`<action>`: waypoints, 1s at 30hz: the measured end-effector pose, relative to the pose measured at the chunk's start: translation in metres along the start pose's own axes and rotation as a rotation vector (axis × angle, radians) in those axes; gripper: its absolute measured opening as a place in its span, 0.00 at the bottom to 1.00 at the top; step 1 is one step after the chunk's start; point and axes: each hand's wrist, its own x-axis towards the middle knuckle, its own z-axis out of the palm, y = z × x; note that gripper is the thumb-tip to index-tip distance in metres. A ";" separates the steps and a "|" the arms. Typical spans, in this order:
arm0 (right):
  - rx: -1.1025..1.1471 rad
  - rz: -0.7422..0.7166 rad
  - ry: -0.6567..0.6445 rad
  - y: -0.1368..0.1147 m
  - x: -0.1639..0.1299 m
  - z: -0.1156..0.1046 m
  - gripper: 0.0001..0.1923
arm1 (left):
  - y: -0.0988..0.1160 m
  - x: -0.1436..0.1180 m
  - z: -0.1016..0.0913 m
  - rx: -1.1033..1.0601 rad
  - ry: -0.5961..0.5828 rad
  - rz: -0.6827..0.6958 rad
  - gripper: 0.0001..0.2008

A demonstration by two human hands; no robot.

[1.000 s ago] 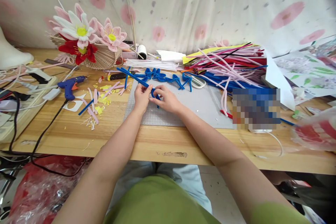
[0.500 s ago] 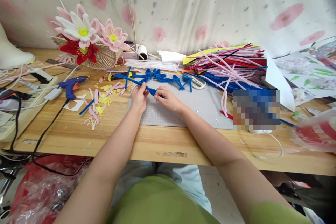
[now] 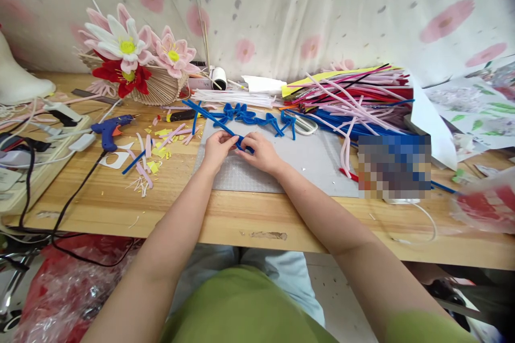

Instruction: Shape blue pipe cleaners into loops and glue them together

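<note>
Over the grey mat [image 3: 306, 163] on the bench [image 3: 169, 209], left hand [image 3: 217, 148] and right hand [image 3: 261, 152] both pinch one blue pipe cleaner [image 3: 209, 118], fingertips nearly touching.

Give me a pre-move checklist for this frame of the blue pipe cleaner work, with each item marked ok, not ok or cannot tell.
1. Left hand pinches the blue pipe cleaner: ok.
2. Right hand grips the same stem beside the left: ok.
3. Both hands work above the grey cutting mat: ok.
4. Finished blue bent pieces lie apart from the hands, at the mat's far edge: ok.
5. Glue gun lies off to the left, away from both hands: ok.
6. Whether the bend between the fingers is tight: cannot tell, fingers cover it.
</note>
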 end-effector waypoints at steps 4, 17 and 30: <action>0.254 0.191 0.073 0.004 0.003 0.002 0.13 | -0.001 0.001 -0.001 0.025 -0.011 -0.027 0.11; 0.751 0.448 -0.126 0.017 0.010 0.006 0.19 | -0.005 -0.004 0.002 -0.030 -0.033 0.012 0.16; 0.793 0.382 -0.147 0.011 0.010 0.003 0.19 | 0.007 -0.003 -0.003 -0.220 -0.034 -0.283 0.16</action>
